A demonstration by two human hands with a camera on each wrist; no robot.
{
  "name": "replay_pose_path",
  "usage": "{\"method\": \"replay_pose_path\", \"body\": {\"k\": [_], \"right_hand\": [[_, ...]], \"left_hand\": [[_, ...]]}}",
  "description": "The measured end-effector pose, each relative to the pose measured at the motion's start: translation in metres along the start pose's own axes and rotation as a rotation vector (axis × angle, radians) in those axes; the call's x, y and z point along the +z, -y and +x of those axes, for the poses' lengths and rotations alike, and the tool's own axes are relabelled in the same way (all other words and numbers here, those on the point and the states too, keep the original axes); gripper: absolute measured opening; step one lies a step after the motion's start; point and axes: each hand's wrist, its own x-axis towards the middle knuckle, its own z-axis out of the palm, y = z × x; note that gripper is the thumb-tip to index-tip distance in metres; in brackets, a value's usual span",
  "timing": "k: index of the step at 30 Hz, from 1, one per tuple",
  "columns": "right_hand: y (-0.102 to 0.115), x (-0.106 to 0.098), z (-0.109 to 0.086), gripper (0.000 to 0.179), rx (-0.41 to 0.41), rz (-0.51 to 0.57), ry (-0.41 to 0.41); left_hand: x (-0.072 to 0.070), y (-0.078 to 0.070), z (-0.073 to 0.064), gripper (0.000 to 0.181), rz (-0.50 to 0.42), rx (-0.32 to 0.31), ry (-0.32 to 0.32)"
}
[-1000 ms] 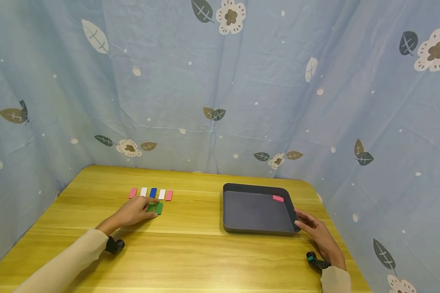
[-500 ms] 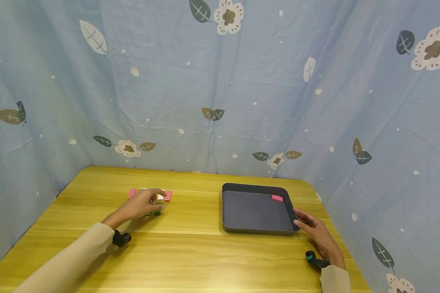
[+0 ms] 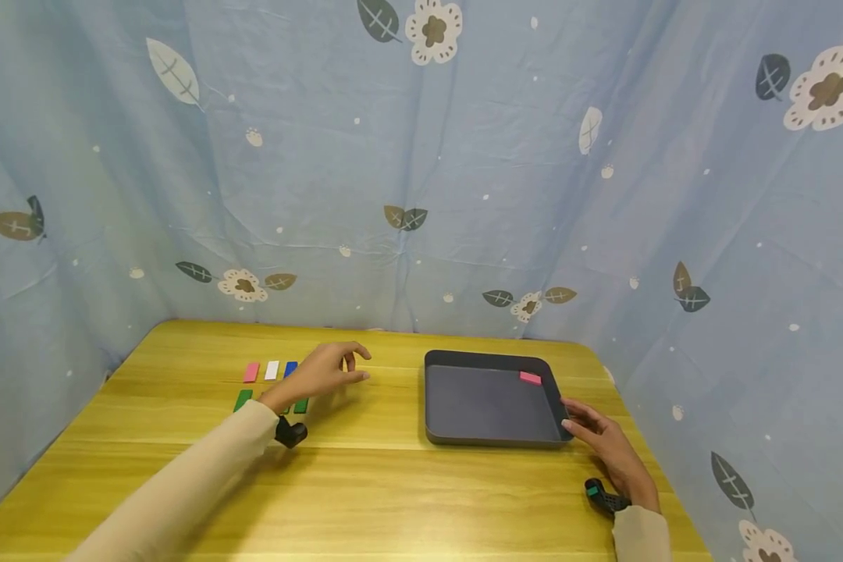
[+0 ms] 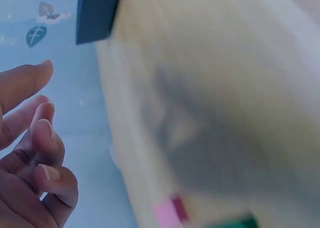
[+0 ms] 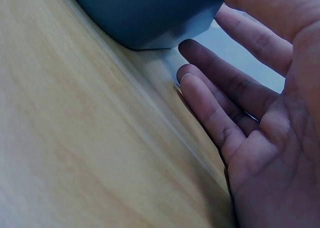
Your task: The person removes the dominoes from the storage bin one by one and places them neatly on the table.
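Note:
My left hand (image 3: pixel 323 371) is raised over the table between a group of small coloured tiles and a dark grey tray (image 3: pixel 464 443). Its thumb and index finger stand apart, and nothing shows between them in the left wrist view. Behind the forearm lie a pink tile (image 3: pixel 251 372), a white tile (image 3: pixel 272 370), a blue tile (image 3: pixel 291 368) and green tiles (image 3: pixel 243 400), some partly hidden. My right hand (image 3: pixel 610 449) rests at the tray's right wall, thumb and fingertips right at the rim, the other fingers loosely extended. One pink tile (image 3: pixel 530 378) lies inside the tray's back right corner.
The wooden table (image 3: pixel 393 499) has its back edge close to a blue patterned curtain (image 3: pixel 309 156), which also hangs along both sides. Each wrist carries a black camera mount, like the one (image 3: pixel 291 432) on the left.
My left hand has lifted from the tiles and moved right toward the tray, its forearm now covering part of the group. The right hand stays at the tray's wall.

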Motion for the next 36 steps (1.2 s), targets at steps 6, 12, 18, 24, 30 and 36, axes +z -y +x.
{"method": "replay_pose_path", "body": {"k": [6,12,18,24,30,36], "right_hand": [[-0.002,0.001,0.001,0.059,-0.006,0.000,0.007],[0.000,-0.001,0.002,0.060,-0.016,-0.002,0.011],[0.001,-0.001,0.003,0.059,-0.031,0.001,0.005],[-0.001,-0.001,0.001,0.060,-0.020,0.010,0.001],[-0.003,-0.002,0.002,0.060,-0.014,0.008,0.000],[-0.004,-0.002,0.004,0.059,-0.015,0.015,-0.003]], "left_hand": [[0.014,-0.017,0.031,0.030,-0.009,0.044,0.023],[0.028,-0.034,0.056,0.029,-0.018,0.079,0.036],[0.043,-0.049,0.080,0.030,-0.021,0.106,0.058],[0.057,-0.067,0.101,0.030,-0.056,0.153,0.088],[0.070,-0.084,0.122,0.031,-0.057,0.182,0.089],[0.087,-0.097,0.139,0.032,-0.047,0.185,0.110]]}}
